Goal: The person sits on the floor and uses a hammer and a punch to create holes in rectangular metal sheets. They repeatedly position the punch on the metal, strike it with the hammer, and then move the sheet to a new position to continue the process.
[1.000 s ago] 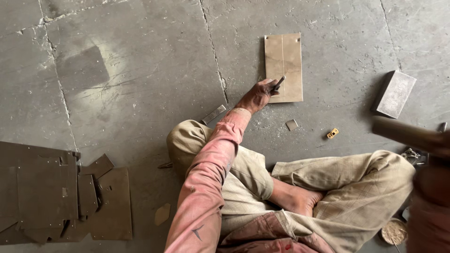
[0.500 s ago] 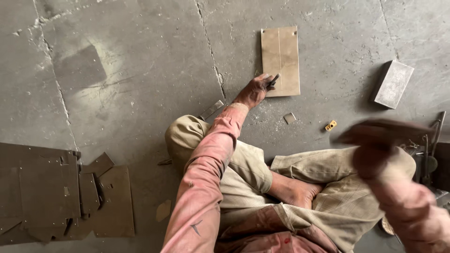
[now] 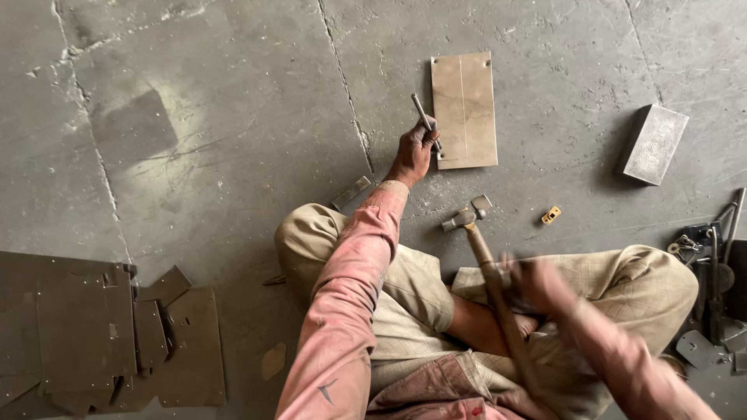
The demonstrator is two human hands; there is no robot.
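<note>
- The left hand (image 3: 414,148) is closed around a thin metal punch (image 3: 424,118), its lower tip set at the near left corner of the flat metal plate (image 3: 465,109) lying on the floor just right of that hand.
- The right hand (image 3: 545,284) is wrapped around the wooden handle of a hammer (image 3: 486,264); the hand is blurred, so how tight the grip is I cannot say for sure.
- The hammer head sits below and slightly right of the left hand, between it and the crossed legs.
- To do this step well, I judge the punch should be held steady with fingers clear of its top, and the hammer face should meet the punch squarely.
- The punch leans: its long axis runs from the plate corner up and to the left, away from the person, top end pointing away.
- The plate's long axis runs away from the person, nearly upright in the view, with a faint line down its middle.
- A metal block (image 3: 654,144) lies well right of both hands.
</note>
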